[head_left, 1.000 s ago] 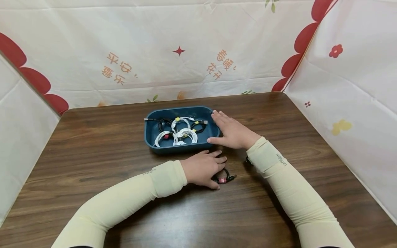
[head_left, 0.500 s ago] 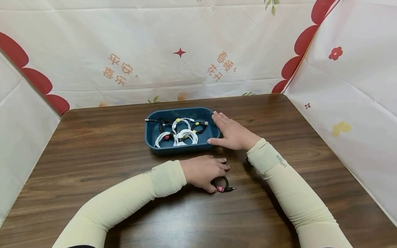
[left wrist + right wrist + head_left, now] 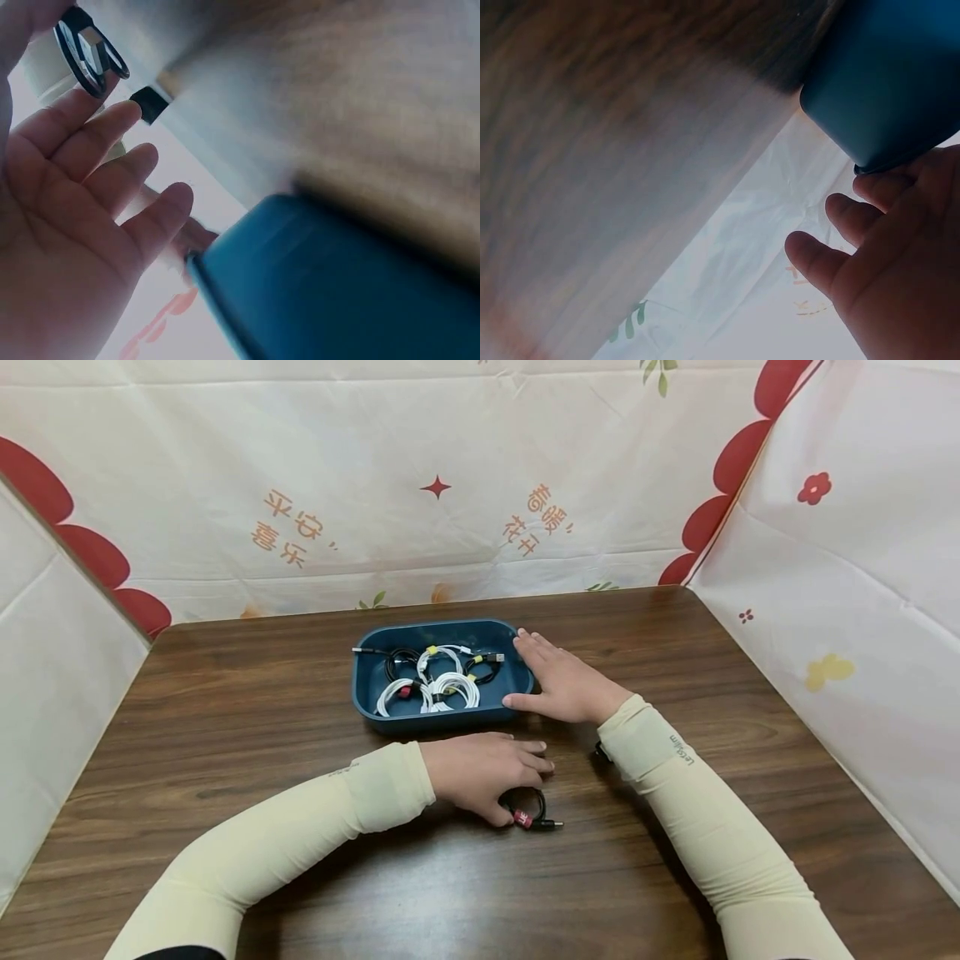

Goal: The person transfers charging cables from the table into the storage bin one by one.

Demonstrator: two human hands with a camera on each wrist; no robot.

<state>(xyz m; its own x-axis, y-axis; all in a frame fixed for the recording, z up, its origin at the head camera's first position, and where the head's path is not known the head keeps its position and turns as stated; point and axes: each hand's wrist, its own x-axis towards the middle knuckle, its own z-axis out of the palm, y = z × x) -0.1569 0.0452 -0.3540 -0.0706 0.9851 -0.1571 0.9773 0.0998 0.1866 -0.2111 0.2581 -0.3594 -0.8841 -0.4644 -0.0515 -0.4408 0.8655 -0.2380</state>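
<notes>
In the head view my left hand (image 3: 487, 774) pinches a small coiled black cable (image 3: 542, 810) with a red tie and a metal plug tip. The left wrist view has the cable (image 3: 69, 49) between thumb and index finger, the other fingers stretched out. A dark blue bin (image 3: 420, 724) stands just beyond. Inside it lie several coiled cables, such as a white one (image 3: 471, 695) and a black one with a yellow tie (image 3: 492, 672). My right hand (image 3: 570, 685) rests at the bin's right end, fingers spread and fairly straight, thumb at the near corner.
The brown wooden table (image 3: 247, 710) extends around the bin on every side. White printed cloth (image 3: 375, 460) hangs behind the table's far edge, and more cloth (image 3: 862, 635) closes off the right side. One plug (image 3: 358, 650) pokes over the bin's left rim.
My left hand has drawn back a little toward me and to the left, and the black cable has come along with it. My right hand keeps its place at the bin.
</notes>
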